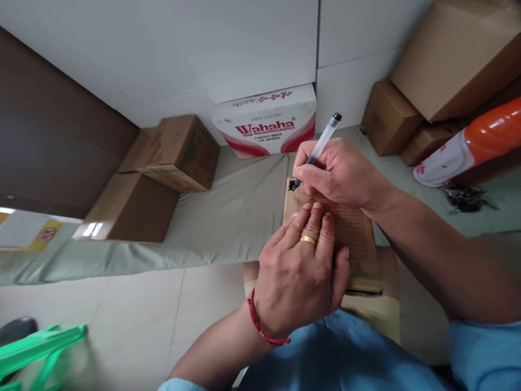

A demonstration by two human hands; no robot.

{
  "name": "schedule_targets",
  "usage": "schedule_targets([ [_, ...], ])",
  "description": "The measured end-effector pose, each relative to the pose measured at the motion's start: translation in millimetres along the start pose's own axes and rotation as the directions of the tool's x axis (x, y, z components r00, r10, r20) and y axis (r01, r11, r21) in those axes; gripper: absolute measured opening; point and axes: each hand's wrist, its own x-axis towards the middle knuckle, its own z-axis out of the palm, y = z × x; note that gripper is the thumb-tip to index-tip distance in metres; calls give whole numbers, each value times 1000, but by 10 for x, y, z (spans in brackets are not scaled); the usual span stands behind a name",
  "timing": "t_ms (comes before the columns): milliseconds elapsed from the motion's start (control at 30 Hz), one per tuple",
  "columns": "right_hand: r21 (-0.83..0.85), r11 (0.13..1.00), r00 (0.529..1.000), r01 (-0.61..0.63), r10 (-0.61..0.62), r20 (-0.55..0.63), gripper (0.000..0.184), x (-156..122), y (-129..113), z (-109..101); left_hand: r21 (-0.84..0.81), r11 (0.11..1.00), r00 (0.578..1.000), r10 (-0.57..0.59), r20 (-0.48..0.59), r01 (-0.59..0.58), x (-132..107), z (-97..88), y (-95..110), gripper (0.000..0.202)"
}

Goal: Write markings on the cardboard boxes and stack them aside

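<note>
A flat brown cardboard piece (pixel 360 231) with printed text lies partly over my lap and reaches onto the cloth-covered surface. My right hand (pixel 336 171) is closed round a pen (pixel 324 136) with a clear barrel and a black end. The pen leans, its tip at the cardboard's far left corner, touching or just beside a dark black patch (pixel 291 185). My left hand (pixel 297 266), with a gold ring and a red cord bracelet, lies flat on the cardboard, fingers stretched toward the pen. The fingers hide part of the print.
Behind stands a white and red Wahaba carton (pixel 268 127) against the wall. Brown boxes (pixel 134 203) are at the left, more boxes (pixel 391 117) at the right. An orange and white bottle-like thing (pixel 468 144) is near some keys (pixel 468 198). A green plastic frame (pixel 44 347) is on the floor.
</note>
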Motion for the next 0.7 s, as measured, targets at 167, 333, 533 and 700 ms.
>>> schedule_targets([
  [167,-39,999,1000,-10,10,-2,20,-2,-22,4,-2,1000,1000,-2,-13,2,-11,15,4,43],
  [333,-43,999,1000,-10,11,17,20,8,-31,14,17,1000,1000,-3,-15,3,-12,19,5,44],
  [533,-117,993,1000,-19,19,-1,20,16,-48,27,18,1000,1000,-3,-22,3,-19,22,6,44],
  [700,-158,987,1000,-17,14,-21,21,20,-37,23,-1,1000,1000,-9,-21,9,-25,28,6,44],
])
